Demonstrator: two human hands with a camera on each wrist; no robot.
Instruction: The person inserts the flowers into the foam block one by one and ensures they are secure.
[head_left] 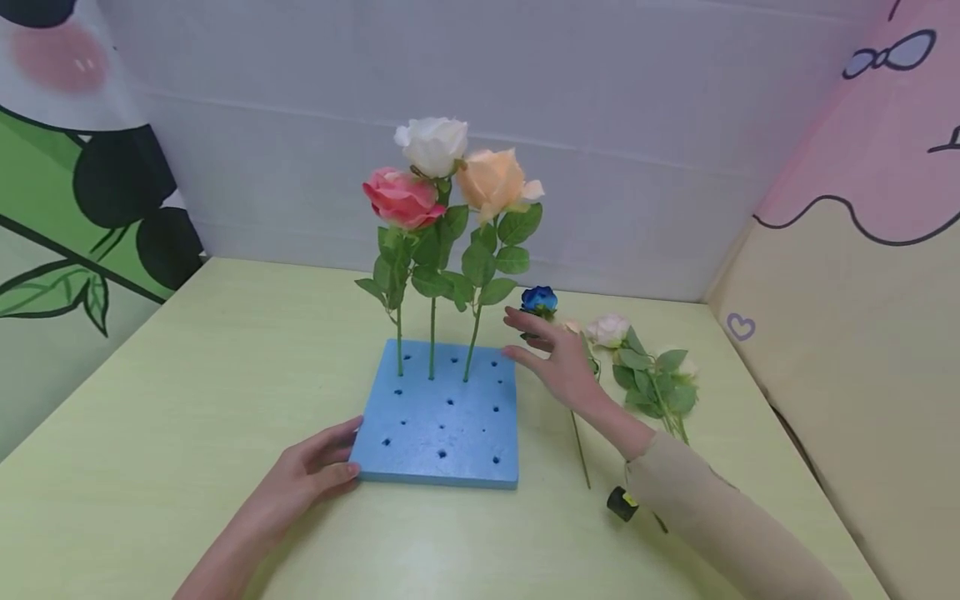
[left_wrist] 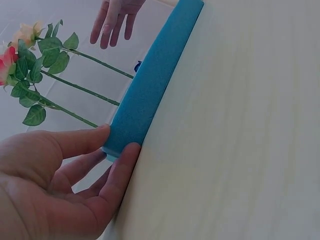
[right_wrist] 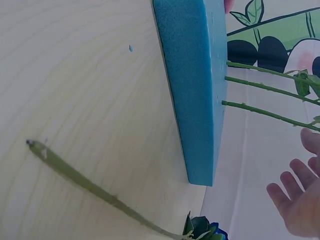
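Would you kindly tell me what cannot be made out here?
Head view: stem ends of the three standing flowers, inside the blue block.
Head view: part of the lying peach bloom, behind the right hand.
Right wrist view: those flowers' tops, cut off by the right edge.

Head view bright, evenly lit; pale glare on front of tabletop [head_left: 457, 542], slight sheen on blue board [head_left: 420, 437], soft shadow beside left grip [head_left: 306, 468]. Both wrist views dimmer, greyer.
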